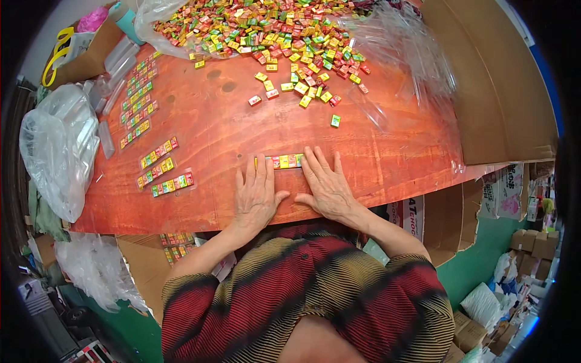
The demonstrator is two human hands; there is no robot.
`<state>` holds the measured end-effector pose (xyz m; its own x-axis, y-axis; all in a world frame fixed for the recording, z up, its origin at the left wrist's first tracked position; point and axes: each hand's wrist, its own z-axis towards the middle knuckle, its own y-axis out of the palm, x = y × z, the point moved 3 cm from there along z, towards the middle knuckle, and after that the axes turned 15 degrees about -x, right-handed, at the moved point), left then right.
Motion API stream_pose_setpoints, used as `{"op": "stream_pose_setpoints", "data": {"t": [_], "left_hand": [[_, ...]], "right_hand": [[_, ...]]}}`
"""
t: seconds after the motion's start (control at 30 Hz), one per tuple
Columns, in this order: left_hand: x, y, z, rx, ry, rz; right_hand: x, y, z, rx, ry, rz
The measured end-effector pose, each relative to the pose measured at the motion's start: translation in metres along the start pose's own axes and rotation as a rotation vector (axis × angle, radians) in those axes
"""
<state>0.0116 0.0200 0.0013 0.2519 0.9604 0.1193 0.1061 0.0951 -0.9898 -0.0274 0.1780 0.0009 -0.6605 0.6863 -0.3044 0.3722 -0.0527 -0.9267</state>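
Note:
A short row of small coloured boxes [287,161], yellow, red and pink, lies on the reddish wooden table in front of me. My left hand [255,192] rests over its left end, fingers stretched out. Over the right end lies my right hand [327,186], also flat with fingers extended and the thumb pointing inward. Both hands hide the ends of the row, so its full length cannot be seen. Toward the left, three similar packed rows [172,183] lie side by side. A single green box [335,121] sits apart, beyond my right hand.
A large heap of loose little boxes [284,30] covers the table's far side. Clear plastic sleeves [405,48] lie at the far right, beside a tall cardboard box [502,85]. More packed rows [138,97] and a clear plastic bag [57,148] are at left.

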Motion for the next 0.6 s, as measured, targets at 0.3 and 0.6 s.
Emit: {"op": "stream_pose_setpoints", "data": {"t": [0.3,0.6], "left_hand": [[-0.002,0.005,0.002,-0.053,-0.057,-0.174],[-0.017,0.004,-0.035,-0.073,-0.109,-0.173]], "right_hand": [[-0.015,0.008,0.009,0.053,0.063,0.04],[-0.042,0.009,0.031,-0.097,-0.213,-0.023]]}}
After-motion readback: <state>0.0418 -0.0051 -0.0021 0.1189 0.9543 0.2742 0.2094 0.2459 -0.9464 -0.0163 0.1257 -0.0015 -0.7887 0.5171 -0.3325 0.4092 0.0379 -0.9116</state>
